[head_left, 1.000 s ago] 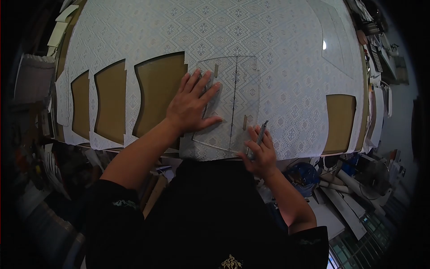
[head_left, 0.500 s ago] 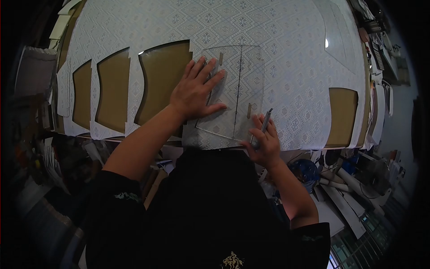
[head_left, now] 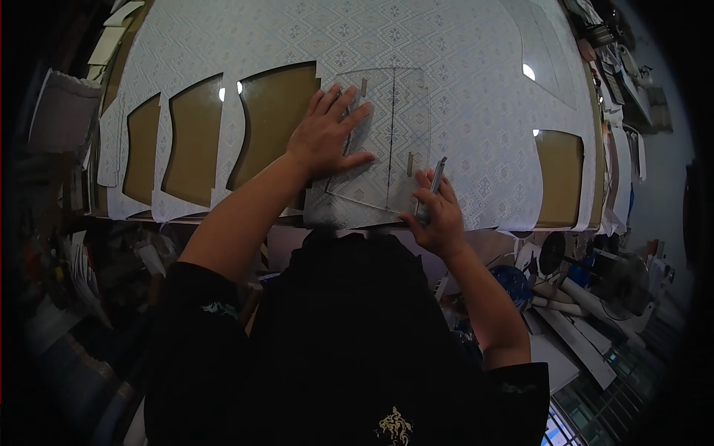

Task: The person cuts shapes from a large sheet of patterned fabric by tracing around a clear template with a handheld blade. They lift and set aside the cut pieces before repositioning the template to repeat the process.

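My left hand [head_left: 323,132] lies flat with spread fingers on the left part of a clear template [head_left: 409,104]. The template rests on white patterned fabric [head_left: 476,97] and has a dark line running down it. At its lower right corner is my right hand [head_left: 439,215], fingers curled round a slim silver utility knife [head_left: 439,173]. The knife points up and away from me, and its lower end is partly hidden by my fingers. Fingertips of the right hand touch or nearly touch the template's edge.
Cut-out openings in the fabric show the brown table surface [head_left: 275,104] on the left and again at the right. A second clear template [head_left: 547,59] lies at the upper right. Stacked sheets line both table sides; a fan [head_left: 625,286] and rolls stand below right.
The view has shifted a little, so the table edge sits higher in it. Both hands keep nearly the same places on the template, and the knife stays in the right hand.
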Action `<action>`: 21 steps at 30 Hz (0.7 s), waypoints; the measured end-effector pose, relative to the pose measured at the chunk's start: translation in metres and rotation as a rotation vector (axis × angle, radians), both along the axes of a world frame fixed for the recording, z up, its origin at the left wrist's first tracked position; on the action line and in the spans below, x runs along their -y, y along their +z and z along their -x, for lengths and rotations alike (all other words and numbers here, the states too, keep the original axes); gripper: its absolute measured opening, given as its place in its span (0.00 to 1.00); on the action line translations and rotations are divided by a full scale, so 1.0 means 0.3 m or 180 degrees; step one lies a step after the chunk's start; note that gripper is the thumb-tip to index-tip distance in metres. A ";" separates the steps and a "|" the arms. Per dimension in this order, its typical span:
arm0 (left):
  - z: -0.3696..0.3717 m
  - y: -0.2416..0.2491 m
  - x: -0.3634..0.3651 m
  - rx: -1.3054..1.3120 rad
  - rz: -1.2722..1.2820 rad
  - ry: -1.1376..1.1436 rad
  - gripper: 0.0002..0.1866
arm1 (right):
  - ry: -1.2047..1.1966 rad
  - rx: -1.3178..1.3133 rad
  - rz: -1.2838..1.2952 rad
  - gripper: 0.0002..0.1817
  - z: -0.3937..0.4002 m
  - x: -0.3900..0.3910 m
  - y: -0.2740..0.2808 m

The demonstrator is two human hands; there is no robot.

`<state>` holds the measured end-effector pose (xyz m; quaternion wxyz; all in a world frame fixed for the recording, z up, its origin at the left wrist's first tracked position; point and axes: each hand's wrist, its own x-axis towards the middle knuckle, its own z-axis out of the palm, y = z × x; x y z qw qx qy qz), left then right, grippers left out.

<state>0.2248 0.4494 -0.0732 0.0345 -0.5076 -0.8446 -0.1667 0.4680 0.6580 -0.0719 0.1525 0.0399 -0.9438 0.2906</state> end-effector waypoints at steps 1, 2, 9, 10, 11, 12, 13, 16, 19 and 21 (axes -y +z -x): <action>-0.002 0.008 -0.001 0.0068 0.0049 0.0011 0.45 | 0.0000 0.0001 0.0024 0.27 -0.001 0.001 0.001; -0.002 0.016 -0.006 0.0133 0.0096 0.0020 0.43 | -0.0015 -0.0025 0.0000 0.27 -0.003 0.002 0.002; 0.022 0.095 -0.129 -0.0066 0.0874 -0.0413 0.40 | -0.0030 0.0007 0.0022 0.26 -0.001 0.008 0.012; 0.010 0.102 -0.158 -0.0085 0.1153 -0.0533 0.40 | -0.0038 0.0057 0.0022 0.26 -0.002 0.008 0.015; -0.001 0.109 -0.182 -0.0102 0.1433 -0.0653 0.40 | -0.0050 0.0037 0.0009 0.26 -0.002 0.006 0.014; -0.013 0.124 -0.197 -0.0116 0.1425 -0.0664 0.40 | -0.0044 0.0044 0.0016 0.26 -0.003 0.006 0.011; -0.024 0.138 -0.207 0.0276 0.1312 -0.0710 0.43 | -0.0038 0.0057 0.0028 0.27 -0.004 0.006 0.010; -0.074 0.212 -0.246 0.0579 0.1449 -0.0728 0.51 | -0.0059 0.0113 0.0009 0.28 -0.002 0.008 0.019; -0.077 0.221 -0.278 0.0533 0.1726 -0.0712 0.64 | -0.0131 0.0153 -0.0010 0.28 -0.005 0.014 0.022; -0.076 0.214 -0.291 0.0570 0.1732 -0.0710 0.71 | -0.0146 0.0167 0.0025 0.28 -0.007 0.017 0.020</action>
